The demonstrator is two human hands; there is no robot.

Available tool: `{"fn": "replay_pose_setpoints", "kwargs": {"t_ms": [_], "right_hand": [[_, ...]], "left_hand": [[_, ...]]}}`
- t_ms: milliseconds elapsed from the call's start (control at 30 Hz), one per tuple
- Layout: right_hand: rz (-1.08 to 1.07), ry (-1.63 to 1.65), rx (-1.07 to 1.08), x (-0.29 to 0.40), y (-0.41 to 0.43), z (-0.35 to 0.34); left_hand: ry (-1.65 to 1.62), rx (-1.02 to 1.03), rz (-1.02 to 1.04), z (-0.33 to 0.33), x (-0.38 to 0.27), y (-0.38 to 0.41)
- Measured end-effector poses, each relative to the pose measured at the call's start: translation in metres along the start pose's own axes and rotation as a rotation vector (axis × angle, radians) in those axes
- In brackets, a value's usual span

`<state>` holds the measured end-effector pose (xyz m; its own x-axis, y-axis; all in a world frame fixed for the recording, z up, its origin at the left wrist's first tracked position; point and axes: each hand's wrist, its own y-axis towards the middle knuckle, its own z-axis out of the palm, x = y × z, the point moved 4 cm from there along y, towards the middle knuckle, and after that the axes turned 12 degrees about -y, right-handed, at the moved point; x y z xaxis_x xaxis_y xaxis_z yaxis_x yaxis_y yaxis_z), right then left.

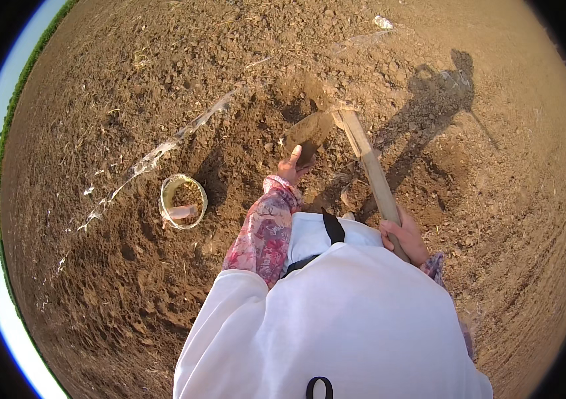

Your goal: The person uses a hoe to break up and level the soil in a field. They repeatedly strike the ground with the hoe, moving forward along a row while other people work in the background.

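Observation:
A hoe with a wooden handle lies slantwise before me, its broad metal blade over freshly dug soil. My right hand is wrapped around the handle near its lower end, beside my body. At the blade's near edge is my left hand, thumb raised against the metal and fingers curled by the lower corner. Part of those fingers is hidden by the blade and shade. To the left stands a pale bucket holding many small, roundish brown pieces and a pinkish translucent bottle.
A torn strip of clear plastic film runs diagonally across the cloddy soil. A white scrap lies farther off. My shadow falls to the upper right. A green line of plants borders the field at far left.

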<state>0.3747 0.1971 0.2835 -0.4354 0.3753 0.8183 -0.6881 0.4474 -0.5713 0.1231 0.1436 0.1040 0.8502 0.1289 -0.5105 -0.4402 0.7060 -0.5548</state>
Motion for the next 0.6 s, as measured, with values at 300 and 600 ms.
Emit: {"fn": "replay_pose_setpoints", "kwargs": {"t_ms": [300,600], "right_hand": [[-0.007,0.044,0.01,-0.009,-0.007,-0.006],[0.025,0.176,0.025,-0.016,-0.008,-0.012]], "left_hand": [[-0.037,-0.18,0.027,-0.007,0.028,0.006],[0.83,-0.151,0.37,0.018,-0.012,-0.015]]}}
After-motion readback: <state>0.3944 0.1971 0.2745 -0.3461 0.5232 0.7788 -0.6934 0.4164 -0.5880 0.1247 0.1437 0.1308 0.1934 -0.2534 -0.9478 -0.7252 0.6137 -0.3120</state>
